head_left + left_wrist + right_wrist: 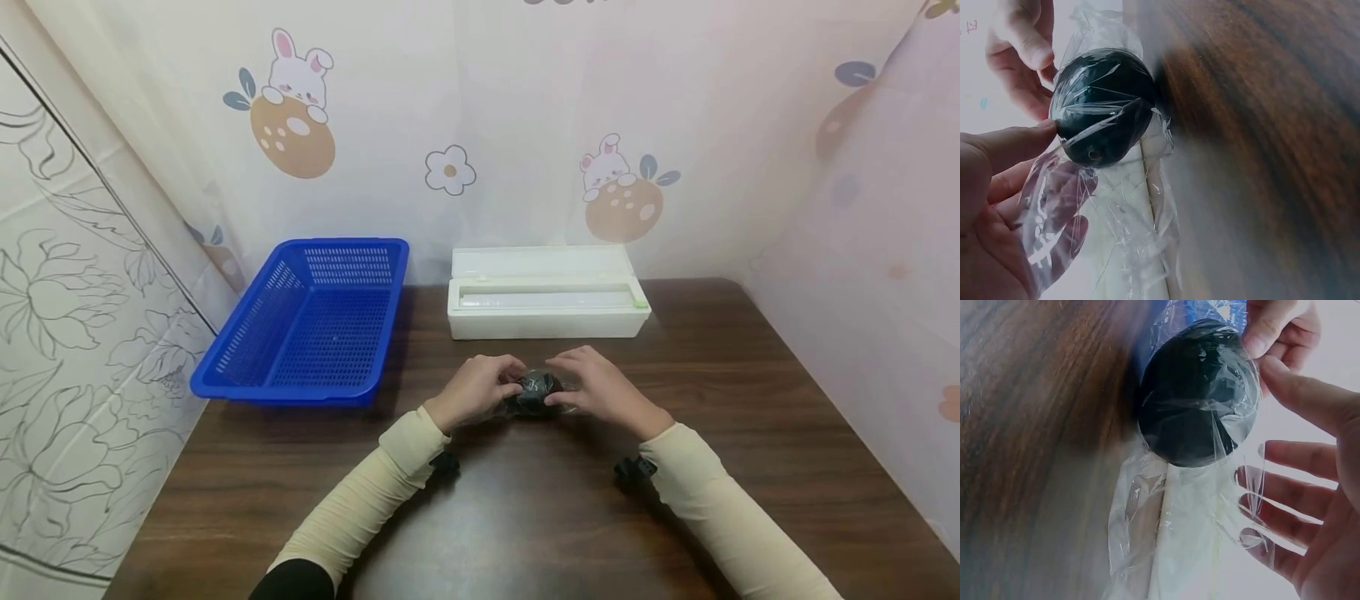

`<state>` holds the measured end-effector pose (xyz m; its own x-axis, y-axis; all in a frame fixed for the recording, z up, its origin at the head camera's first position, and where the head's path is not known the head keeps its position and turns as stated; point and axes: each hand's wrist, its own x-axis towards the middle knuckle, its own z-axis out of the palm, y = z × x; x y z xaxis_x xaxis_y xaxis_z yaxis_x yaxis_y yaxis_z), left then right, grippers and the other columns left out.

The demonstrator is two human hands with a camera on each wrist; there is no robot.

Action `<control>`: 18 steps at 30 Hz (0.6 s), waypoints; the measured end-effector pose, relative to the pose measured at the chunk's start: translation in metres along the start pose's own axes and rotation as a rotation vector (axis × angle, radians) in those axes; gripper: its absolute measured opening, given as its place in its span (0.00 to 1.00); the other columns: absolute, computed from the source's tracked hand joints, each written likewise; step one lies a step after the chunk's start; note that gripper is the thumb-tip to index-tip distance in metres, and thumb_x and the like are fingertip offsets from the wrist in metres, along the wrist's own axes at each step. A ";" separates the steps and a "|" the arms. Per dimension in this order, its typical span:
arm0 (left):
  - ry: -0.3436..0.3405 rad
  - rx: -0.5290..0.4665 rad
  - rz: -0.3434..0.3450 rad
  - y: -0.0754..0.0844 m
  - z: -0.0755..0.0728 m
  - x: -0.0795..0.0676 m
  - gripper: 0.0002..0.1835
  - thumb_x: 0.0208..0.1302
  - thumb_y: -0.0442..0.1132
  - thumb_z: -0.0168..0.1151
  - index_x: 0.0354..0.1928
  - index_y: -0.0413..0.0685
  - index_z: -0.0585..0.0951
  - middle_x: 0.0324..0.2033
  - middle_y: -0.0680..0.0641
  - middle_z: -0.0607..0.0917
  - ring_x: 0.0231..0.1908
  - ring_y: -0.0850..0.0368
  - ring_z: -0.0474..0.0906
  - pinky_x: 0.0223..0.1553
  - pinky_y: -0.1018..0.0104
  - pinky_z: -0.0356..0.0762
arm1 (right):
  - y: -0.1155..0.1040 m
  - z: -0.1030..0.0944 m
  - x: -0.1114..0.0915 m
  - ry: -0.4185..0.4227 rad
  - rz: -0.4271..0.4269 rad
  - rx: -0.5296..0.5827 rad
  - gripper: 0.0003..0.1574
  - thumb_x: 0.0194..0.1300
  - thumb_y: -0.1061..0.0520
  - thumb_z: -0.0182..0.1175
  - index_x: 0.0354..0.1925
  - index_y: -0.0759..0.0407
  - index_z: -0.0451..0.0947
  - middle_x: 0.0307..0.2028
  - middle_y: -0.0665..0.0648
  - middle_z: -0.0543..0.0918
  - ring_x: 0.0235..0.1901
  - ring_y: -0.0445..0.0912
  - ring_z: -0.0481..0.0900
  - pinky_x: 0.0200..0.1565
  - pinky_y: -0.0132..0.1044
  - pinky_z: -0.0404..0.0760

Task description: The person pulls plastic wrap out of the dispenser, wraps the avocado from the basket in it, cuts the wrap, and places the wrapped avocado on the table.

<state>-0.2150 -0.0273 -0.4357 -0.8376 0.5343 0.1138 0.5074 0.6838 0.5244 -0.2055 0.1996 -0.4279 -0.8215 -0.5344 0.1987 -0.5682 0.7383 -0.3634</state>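
Observation:
A dark, rounded fruit [535,392] sits on the table under clear plastic wrap [1129,219], whose loose folds spread around it. My left hand [478,385] is at its left side, thumb tip against the wrapped fruit and fingers curled behind under the film. On the other side is my right hand [600,387], its thumb at the fruit's edge. Its other fingers [1291,478] are spread and fairly straight, with film lying across their tips. Behind both hands stands a white plastic wrap dispenser [547,325], its lid raised and a roll [543,300] inside.
To the left is a blue perforated basket [375,387] with nothing in it. A brown wooden table [510,517] carries everything. A printed curtain [510,100] hangs along the back and right, and a flower-patterned panel [75,317] stands at the left.

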 end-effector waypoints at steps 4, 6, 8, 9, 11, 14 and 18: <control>0.002 0.030 0.012 0.001 0.000 0.000 0.13 0.64 0.42 0.65 0.48 0.47 0.85 0.43 0.50 0.89 0.40 0.60 0.86 0.44 0.67 0.81 | 0.001 0.003 -0.001 -0.057 0.014 -0.014 0.40 0.51 0.43 0.74 0.56 0.63 0.78 0.52 0.63 0.83 0.52 0.57 0.77 0.53 0.54 0.77; 0.009 0.062 0.026 0.000 0.001 -0.001 0.12 0.64 0.43 0.65 0.47 0.48 0.86 0.42 0.51 0.89 0.42 0.59 0.85 0.47 0.65 0.80 | 0.001 0.006 -0.002 -0.065 0.016 -0.017 0.39 0.51 0.44 0.74 0.55 0.63 0.79 0.50 0.63 0.84 0.50 0.56 0.78 0.52 0.54 0.78; 0.023 0.087 0.031 -0.001 0.001 -0.001 0.12 0.64 0.43 0.66 0.45 0.48 0.87 0.43 0.51 0.88 0.44 0.58 0.84 0.50 0.62 0.79 | 0.002 0.008 -0.002 -0.060 0.021 -0.015 0.37 0.51 0.45 0.74 0.54 0.63 0.80 0.48 0.61 0.85 0.49 0.55 0.78 0.51 0.53 0.78; 0.031 0.096 0.032 -0.001 0.002 -0.001 0.11 0.63 0.44 0.66 0.45 0.48 0.87 0.42 0.51 0.88 0.44 0.57 0.83 0.50 0.61 0.79 | 0.002 0.009 -0.002 -0.055 0.025 -0.012 0.35 0.51 0.46 0.74 0.54 0.63 0.80 0.47 0.60 0.85 0.48 0.54 0.78 0.50 0.52 0.78; 0.046 0.101 0.024 -0.002 0.002 -0.001 0.10 0.62 0.44 0.67 0.43 0.49 0.88 0.40 0.52 0.88 0.42 0.58 0.83 0.48 0.62 0.78 | 0.002 0.010 -0.002 -0.041 0.030 -0.006 0.33 0.51 0.47 0.74 0.53 0.62 0.81 0.45 0.59 0.86 0.47 0.53 0.78 0.49 0.51 0.78; 0.060 0.085 0.015 -0.004 0.001 0.000 0.08 0.61 0.43 0.68 0.40 0.49 0.88 0.36 0.52 0.88 0.36 0.60 0.83 0.42 0.65 0.78 | 0.003 0.011 -0.001 -0.025 0.036 -0.001 0.32 0.52 0.48 0.74 0.52 0.62 0.81 0.44 0.58 0.86 0.46 0.51 0.78 0.48 0.50 0.79; 0.075 0.070 0.023 -0.006 0.001 0.001 0.07 0.61 0.42 0.68 0.38 0.49 0.88 0.35 0.52 0.89 0.34 0.61 0.82 0.40 0.66 0.78 | 0.004 0.011 -0.001 -0.006 0.026 -0.010 0.33 0.51 0.47 0.74 0.52 0.62 0.82 0.44 0.58 0.87 0.43 0.50 0.78 0.47 0.48 0.79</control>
<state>-0.2185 -0.0305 -0.4392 -0.8369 0.5134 0.1896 0.5375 0.7059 0.4613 -0.2064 0.1983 -0.4396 -0.8357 -0.5174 0.1843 -0.5473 0.7559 -0.3593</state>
